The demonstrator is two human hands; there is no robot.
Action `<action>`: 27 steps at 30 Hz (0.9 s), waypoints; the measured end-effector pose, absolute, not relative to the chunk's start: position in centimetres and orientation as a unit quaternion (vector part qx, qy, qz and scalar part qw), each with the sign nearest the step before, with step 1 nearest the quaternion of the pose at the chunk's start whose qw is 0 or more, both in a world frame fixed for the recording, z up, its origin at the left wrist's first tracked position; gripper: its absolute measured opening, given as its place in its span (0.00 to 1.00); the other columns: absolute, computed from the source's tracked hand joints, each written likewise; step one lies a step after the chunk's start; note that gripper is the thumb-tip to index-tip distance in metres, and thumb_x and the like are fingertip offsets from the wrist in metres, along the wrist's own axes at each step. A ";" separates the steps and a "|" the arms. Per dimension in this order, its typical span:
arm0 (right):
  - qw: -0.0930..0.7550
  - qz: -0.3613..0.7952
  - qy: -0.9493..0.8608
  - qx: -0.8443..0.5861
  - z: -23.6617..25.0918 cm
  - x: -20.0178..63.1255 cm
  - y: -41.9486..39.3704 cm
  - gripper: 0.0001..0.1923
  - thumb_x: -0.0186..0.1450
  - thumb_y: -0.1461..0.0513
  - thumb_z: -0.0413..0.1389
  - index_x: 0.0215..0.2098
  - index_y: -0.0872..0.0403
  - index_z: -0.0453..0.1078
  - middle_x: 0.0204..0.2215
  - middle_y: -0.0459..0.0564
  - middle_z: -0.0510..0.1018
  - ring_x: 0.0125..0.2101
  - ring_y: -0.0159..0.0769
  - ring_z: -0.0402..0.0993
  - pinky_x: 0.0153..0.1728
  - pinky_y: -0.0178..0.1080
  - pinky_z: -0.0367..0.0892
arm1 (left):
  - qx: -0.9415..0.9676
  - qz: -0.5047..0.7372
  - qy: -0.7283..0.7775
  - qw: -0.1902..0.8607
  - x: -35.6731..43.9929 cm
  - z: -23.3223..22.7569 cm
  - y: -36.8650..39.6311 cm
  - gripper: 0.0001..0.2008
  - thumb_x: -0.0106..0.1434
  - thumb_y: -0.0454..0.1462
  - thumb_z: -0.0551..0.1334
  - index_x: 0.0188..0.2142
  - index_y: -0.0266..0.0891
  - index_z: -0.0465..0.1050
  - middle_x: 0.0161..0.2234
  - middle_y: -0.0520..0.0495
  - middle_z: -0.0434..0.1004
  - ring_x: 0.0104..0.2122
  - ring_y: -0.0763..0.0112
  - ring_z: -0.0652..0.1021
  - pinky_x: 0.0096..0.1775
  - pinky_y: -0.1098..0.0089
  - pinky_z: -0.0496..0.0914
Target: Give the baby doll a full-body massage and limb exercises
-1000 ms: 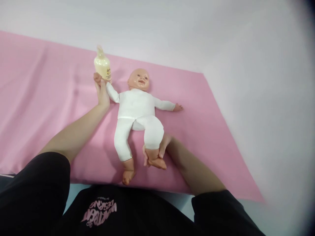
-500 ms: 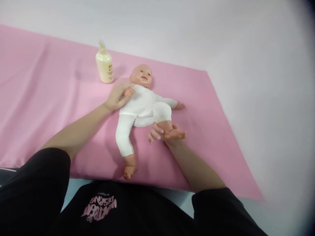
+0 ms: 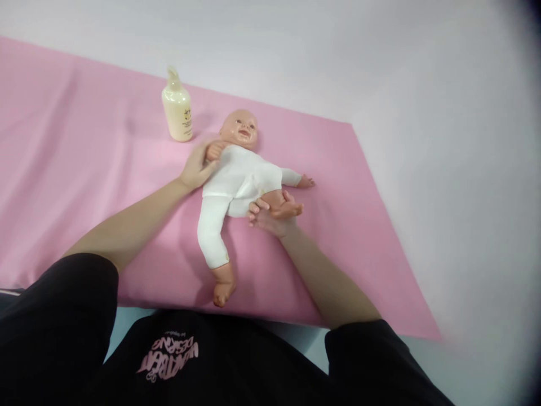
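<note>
bottle (image 3: 177, 113) beside doll (image 3: 236, 175), cloth (image 3: 84, 169) bare leftward

1. The only real lettering is the pink graffiti-style print on the person's black cotton T-shirt (image 3: 169, 352), at the bottom of the view, well below both hands. It sits upside down from this angle and the letters are too stylised for me to call; the last word could be "DESIGNS", but don't quote me on that.
2. The cream-coloured plastic lotion bottle with a pump top (image 3: 177, 113), standing just beyond the left hand (image 3: 196, 169) where it grips the doll's arm, has a small dark mark on its front. Too tiny and blurry to read.
</note>
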State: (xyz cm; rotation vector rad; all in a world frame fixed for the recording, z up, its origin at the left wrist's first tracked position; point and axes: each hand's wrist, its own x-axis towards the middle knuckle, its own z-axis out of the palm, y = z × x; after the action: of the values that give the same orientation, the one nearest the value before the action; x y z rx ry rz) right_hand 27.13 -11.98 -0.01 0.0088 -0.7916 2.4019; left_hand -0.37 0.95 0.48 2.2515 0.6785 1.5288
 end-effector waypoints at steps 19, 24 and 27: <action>0.029 0.897 -0.417 0.146 -0.5 26.8 -12.9 0.28 0.58 0.57 0.73 0.53 0.55 0.74 0.46 0.58 0.85 0.50 0.40 0.84 0.57 0.41 0.75 | 0.556 0.690 0.361 0.289 -1.5 -2.1 4.6 0.31 0.67 0.64 0.60 0.55 0.49 0.56 0.57 0.46 0.71 0.56 0.66 0.73 0.60 0.52 0.67; 0.231 0.899 -0.344 0.142 -1.1 27.4 -12.1 0.26 0.63 0.43 0.64 0.46 0.53 0.70 0.30 0.44 0.81 0.31 0.31 0.79 0.54 0.42 0.76 | 0.776 0.568 0.234 0.143 -0.3 -0.5 1.6 0.32 0.67 0.61 0.62 0.61 0.50 0.60 0.60 0.39 0.72 0.61 0.53 0.74 0.62 0.47 0.66; 0.335 0.897 -0.288 -0.022 -0.6 27.8 -11.9 0.22 0.65 0.44 0.59 0.43 0.52 0.67 0.25 0.38 0.74 0.21 0.27 0.66 0.44 0.38 0.77 | 0.861 0.460 0.196 0.089 -0.1 0.5 0.6 0.29 0.69 0.60 0.59 0.59 0.46 0.67 0.60 0.35 0.75 0.60 0.48 0.75 0.62 0.44 0.66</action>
State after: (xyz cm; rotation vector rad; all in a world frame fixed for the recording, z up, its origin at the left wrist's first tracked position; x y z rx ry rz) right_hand 27.76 -11.94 -0.57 -0.0566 -0.7503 2.3405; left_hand -0.06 0.57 0.47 2.5622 0.5817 1.3699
